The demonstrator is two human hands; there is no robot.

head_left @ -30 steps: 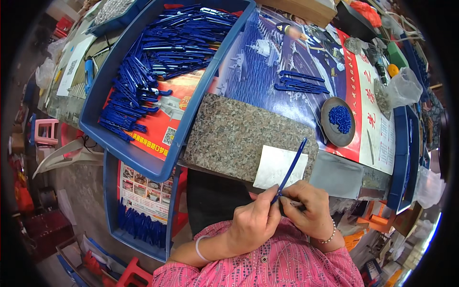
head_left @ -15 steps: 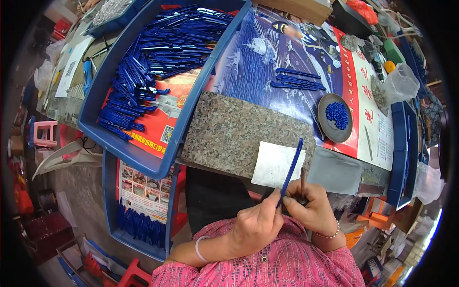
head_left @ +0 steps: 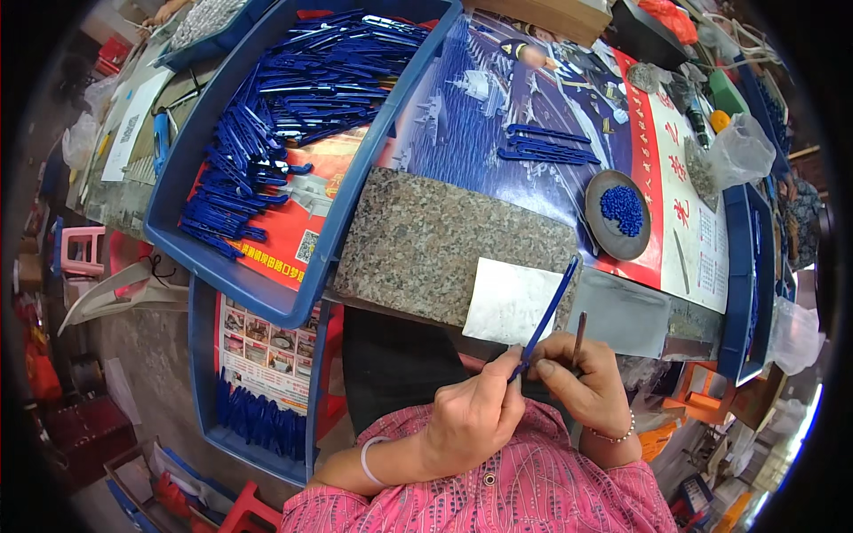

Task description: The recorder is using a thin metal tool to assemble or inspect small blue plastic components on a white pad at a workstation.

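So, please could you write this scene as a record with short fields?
Left hand: pinches a long slim blue piece
Right hand: holds a thin brown stick, close to left hand
Middle: white rectangular sheet on speckled grey stone slab
Right side: round brown dish with tiny blue bead-like bits
Left side: large blue plastic tray with many slim blue pieces

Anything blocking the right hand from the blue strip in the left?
Nothing visible. The right hand is beside the lower part of the blue strip, which the left hand pinches; the brown stick in the right hand stands off rightward.
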